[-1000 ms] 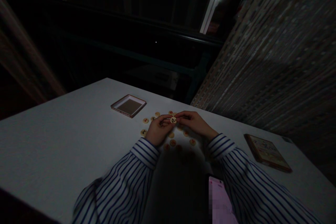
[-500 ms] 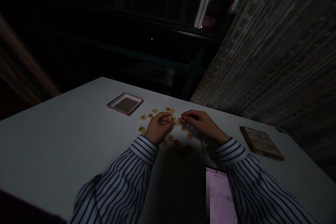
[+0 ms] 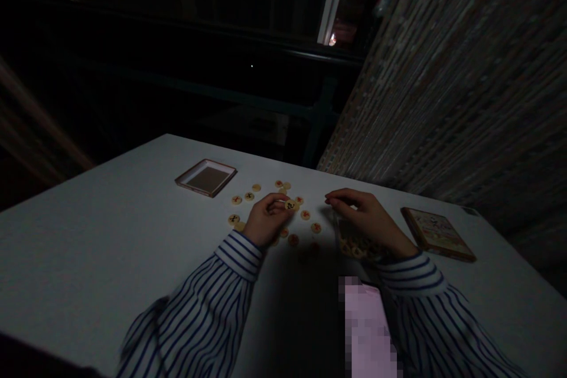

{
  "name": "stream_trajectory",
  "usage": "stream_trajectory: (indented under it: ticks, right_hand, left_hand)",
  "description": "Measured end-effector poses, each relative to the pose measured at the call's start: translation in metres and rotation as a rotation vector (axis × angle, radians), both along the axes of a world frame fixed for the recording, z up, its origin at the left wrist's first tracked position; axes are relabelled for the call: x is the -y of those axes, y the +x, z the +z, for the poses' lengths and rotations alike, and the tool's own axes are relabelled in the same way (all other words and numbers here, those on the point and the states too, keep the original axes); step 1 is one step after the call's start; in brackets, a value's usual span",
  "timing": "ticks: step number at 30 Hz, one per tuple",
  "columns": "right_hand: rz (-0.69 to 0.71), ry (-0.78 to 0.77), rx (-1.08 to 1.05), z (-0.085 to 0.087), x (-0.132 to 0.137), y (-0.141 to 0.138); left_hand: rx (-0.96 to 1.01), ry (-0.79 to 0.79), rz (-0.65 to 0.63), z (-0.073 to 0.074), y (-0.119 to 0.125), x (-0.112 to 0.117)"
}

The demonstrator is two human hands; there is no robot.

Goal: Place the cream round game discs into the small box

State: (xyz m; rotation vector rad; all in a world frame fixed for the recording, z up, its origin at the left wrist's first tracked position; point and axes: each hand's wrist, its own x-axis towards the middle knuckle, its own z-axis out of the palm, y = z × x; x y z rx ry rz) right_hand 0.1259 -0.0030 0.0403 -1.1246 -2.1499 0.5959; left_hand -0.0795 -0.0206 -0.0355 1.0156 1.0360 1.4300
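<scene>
My left hand (image 3: pixel 268 218) pinches a round Chinese chess piece (image 3: pixel 290 205) with a black character facing up. It is just above the white table, among several loose pieces. My right hand (image 3: pixel 361 212) is farther right, thumb and forefinger closed together; whether a piece is between the fingertips I cannot make out. Beneath that hand, partly covered by it, is an open box (image 3: pixel 343 230) with several pieces in it. Red-marked pieces (image 3: pixel 305 215) lie between the two hands. Left of my left hand there are black-marked ones (image 3: pixel 234 220).
A shallow empty box lid (image 3: pixel 207 180) lies at the back left of the table (image 3: pixel 110 236). To the right is a flat box with a printed cover (image 3: pixel 438 235). A lit phone (image 3: pixel 367 331) is near me. A string curtain (image 3: pixel 425 88) hangs at the right.
My right hand has moved right, away from my left hand and the loose pieces, to over the box. My left hand still holds its piece. The view has shifted slightly.
</scene>
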Motion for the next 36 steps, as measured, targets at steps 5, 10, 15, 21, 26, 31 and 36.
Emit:
stream_trajectory:
  ticks: [5, 10, 15, 21, 26, 31, 36]
  right_hand:
    - [-0.048, 0.017, 0.003, 0.001, 0.0, 0.015]
    - [-0.049, 0.051, 0.047, 0.005, -0.001, 0.03]
    - [-0.019, 0.037, 0.145, 0.013, 0.001, 0.042]
    - [-0.003, 0.04, 0.179, 0.018, 0.003, 0.053]
    - [0.021, 0.039, 0.17, 0.022, 0.005, 0.058]
    - [0.056, 0.035, 0.151, 0.027, 0.01, 0.061]
    - [0.071, 0.049, 0.158, 0.029, 0.011, 0.066]
  left_hand:
    - [-0.021, -0.005, -0.013, 0.0, 0.001, 0.002]
    - [-0.037, 0.0, -0.006, 0.0, 0.001, 0.003]
    - [-0.067, -0.006, 0.004, 0.001, 0.001, 0.004]
    - [-0.11, 0.0, 0.019, 0.001, 0.0, 0.007]
    - [-0.147, 0.002, 0.022, 0.004, 0.004, 0.012]
    - [-0.171, 0.022, -0.003, 0.009, 0.012, 0.016]
    - [-0.19, 0.032, -0.013, 0.016, 0.021, 0.015]
